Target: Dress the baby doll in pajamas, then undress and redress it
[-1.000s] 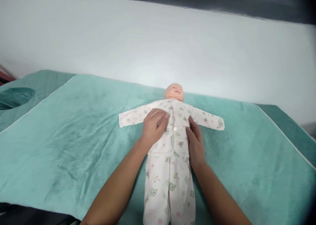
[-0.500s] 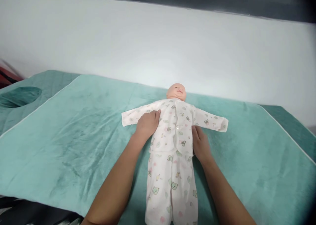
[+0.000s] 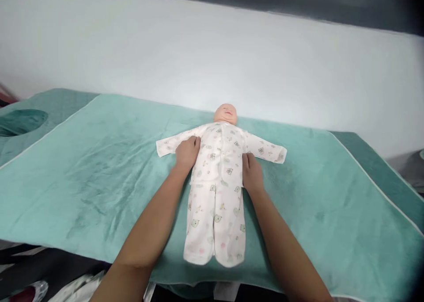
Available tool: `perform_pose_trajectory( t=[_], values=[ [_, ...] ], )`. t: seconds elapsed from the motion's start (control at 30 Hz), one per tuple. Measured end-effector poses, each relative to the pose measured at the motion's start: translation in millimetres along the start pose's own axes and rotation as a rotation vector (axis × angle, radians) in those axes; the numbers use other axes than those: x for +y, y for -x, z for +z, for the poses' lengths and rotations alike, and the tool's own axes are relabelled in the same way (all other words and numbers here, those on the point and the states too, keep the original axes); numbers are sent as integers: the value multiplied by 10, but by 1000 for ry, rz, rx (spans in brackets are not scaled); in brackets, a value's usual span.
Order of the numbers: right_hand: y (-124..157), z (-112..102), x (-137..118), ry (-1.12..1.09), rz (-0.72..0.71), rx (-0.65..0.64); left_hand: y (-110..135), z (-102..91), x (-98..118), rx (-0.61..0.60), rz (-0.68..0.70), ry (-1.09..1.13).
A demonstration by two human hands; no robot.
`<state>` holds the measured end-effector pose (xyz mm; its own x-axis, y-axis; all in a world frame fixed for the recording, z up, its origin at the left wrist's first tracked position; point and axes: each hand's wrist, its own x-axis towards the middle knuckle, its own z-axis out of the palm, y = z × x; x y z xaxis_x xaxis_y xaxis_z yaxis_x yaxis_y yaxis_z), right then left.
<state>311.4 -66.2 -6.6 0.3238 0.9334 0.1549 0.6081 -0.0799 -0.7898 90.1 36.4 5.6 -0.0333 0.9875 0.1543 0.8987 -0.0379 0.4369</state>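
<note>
A baby doll point(image 3: 225, 113) lies face up on a teal towel point(image 3: 99, 169), arms spread, dressed in a white printed top and trousers point(image 3: 217, 191). My left hand point(image 3: 187, 153) is curled against the doll's side just below its sleeve, knuckles up. At the other side of the torso lies my right hand point(image 3: 251, 173), its fingers pressed in along the clothing by the armpit. The two hands clasp the torso between them. The fingertips are partly hidden under the cloth.
The towel covers a darker green padded table point(image 3: 374, 147) with a face hole point(image 3: 20, 120) at the far left. A white wall point(image 3: 212, 59) rises behind. The table's near edge runs just below the doll's feet, with clutter on the floor at the lower left.
My hands have slid off the doll's chest and out to its two sides. The view has drawn back, so the doll's feet and the table's near edge now show.
</note>
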Motion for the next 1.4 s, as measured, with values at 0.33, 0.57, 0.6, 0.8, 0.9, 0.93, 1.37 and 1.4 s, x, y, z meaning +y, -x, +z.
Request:
perform_pose_trajectory(
  t=[0.33,0.57,0.6,0.8,0.9,0.93,1.37,1.4],
  values=[
    [844,-245,114,103,-185,-177,1044,1,-115,30,-15,358],
    [1696,-504,241,-185,-152,-279,2301,-222,-344,-84,-50,775],
    [1823,-515,250,-189,-160,-304,2448,-228,-369,-113,-33,823],
    [2182,-407,167,-8,-289,-182,2893,-252,-186,-96,153,787],
    [2215,-381,131,-11,-283,-183,2957,-294,-57,-73,182,725],
    [2236,-391,129,-25,-276,-206,2981,-306,-45,-61,163,717],
    [1418,-998,315,-264,-36,-574,2867,-822,-952,-39,-60,621],
    [1208,-994,364,-221,-7,-490,2846,-903,-1126,76,-158,558]
  ],
)
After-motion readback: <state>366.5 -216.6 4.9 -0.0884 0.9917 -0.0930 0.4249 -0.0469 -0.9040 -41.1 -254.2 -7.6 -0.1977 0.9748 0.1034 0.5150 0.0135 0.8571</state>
